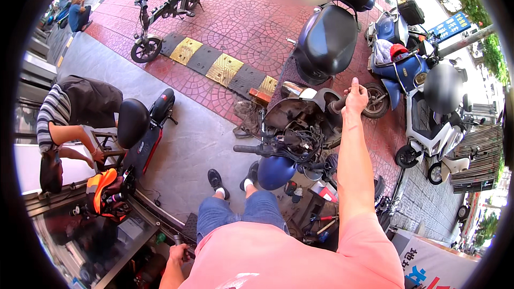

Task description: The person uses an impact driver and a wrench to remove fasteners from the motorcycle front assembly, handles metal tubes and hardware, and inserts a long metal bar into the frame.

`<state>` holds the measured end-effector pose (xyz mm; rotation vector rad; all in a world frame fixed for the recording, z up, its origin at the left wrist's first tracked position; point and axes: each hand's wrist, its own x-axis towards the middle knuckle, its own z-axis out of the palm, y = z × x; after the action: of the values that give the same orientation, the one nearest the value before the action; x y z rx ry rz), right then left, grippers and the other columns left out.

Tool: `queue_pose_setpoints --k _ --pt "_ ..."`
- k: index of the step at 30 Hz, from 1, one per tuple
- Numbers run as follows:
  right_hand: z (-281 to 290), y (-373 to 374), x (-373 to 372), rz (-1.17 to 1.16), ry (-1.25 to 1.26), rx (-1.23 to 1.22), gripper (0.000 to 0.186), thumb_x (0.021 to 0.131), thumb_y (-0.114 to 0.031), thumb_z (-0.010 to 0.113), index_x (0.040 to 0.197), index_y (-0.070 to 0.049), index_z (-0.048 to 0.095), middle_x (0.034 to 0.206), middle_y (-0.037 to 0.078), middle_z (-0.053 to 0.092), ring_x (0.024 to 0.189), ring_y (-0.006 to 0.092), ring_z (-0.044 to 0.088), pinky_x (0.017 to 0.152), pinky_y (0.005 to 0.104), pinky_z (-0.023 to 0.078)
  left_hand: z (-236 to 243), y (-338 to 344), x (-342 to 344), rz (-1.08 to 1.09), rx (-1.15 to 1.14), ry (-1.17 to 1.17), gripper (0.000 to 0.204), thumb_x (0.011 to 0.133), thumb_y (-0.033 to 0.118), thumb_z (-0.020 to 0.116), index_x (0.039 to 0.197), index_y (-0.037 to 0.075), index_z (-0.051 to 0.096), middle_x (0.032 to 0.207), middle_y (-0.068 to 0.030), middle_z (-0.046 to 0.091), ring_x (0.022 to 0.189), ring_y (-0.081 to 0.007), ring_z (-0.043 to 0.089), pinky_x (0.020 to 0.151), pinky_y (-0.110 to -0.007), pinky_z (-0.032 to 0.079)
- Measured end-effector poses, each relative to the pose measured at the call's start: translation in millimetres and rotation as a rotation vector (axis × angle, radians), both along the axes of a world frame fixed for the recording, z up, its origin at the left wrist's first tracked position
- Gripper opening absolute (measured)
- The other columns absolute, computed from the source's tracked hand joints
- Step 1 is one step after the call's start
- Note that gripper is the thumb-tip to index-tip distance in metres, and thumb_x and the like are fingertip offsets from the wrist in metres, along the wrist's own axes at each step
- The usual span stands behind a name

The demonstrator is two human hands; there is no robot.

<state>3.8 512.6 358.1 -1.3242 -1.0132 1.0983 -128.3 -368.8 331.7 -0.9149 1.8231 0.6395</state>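
Note:
A partly stripped motor scooter with bare wiring (300, 134) stands before me, its blue front piece (276, 172) and black handlebar grip (247, 149) nearest my feet. My right arm reaches far forward over its right side. My right hand (355, 99) is closed, thumb up, against a dark rounded piece (337, 107); what the fingers hold is hard to make out. Low at my left side, my left hand (179, 253) is wrapped round a dark handle (178, 240). The rest of that thing is hidden beside my shirt.
Tools (325, 225) lie on the ground right of my legs. On my left, a person bends over a stool (104, 147) beside a red-black kick scooter (144, 147) and glass counter (80, 251). Ahead are a yellow-black ramp (206, 64), a folding e-bike (166, 13) and parked scooters (399, 64).

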Motion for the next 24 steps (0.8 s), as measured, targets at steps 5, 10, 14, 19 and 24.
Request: queue_pose_setpoints --k 5,10,14,19,24 --pt "-46 20 -5 -0.054 -0.162 -0.165 0.035 0.093 -0.030 0.082 0.093 0.000 0.064 0.076 0.006 0.065 0.059 0.0138 0.060 0.057 0.0299 0.050 3 0 19 0.112 0.020 0.028 0.013 0.082 0.010 0.069 0.082 0.004 0.058 0.062 -0.0084 0.057 0.046 -0.0248 0.055 0.042 -0.042 0.047" --pt "-67 17 -4 0.016 -0.253 -0.211 0.033 0.094 -0.028 0.081 0.096 0.000 0.064 0.075 0.004 0.062 0.061 0.0140 0.060 0.057 0.0291 0.050 9 25 16 0.067 -0.043 0.060 0.014 0.082 0.009 0.070 0.081 0.004 0.057 0.060 -0.0075 0.054 0.045 -0.0249 0.055 0.039 -0.041 0.045" --pt "-63 33 11 -0.020 -0.079 -0.004 0.030 0.095 -0.025 0.079 0.095 0.002 0.065 0.075 0.004 0.063 0.059 0.0131 0.059 0.057 0.0295 0.050 12 76 -4 0.100 0.009 0.148 0.014 0.082 0.008 0.070 0.081 0.005 0.056 0.060 -0.0071 0.053 0.044 -0.0229 0.054 0.040 -0.039 0.046" --pt "69 -52 -19 0.242 -0.245 0.178 0.024 0.101 -0.025 0.071 0.094 -0.004 0.064 0.077 0.000 0.056 0.066 0.0083 0.051 0.062 0.0267 0.045 25 139 -43 0.449 0.534 0.226 0.015 0.087 0.016 0.072 0.082 0.003 0.065 0.068 -0.0113 0.063 0.061 -0.0276 0.064 0.062 -0.046 0.057" --pt "102 -164 -13 0.687 -0.005 -0.052 0.025 0.108 -0.022 0.059 0.088 -0.007 0.057 0.070 -0.001 0.051 0.057 0.0081 0.048 0.055 0.0253 0.040 63 343 -63 0.121 1.222 0.131 0.029 0.094 0.027 0.062 0.093 -0.001 0.070 0.110 -0.0155 0.073 0.104 -0.0267 0.069 0.097 -0.041 0.053"
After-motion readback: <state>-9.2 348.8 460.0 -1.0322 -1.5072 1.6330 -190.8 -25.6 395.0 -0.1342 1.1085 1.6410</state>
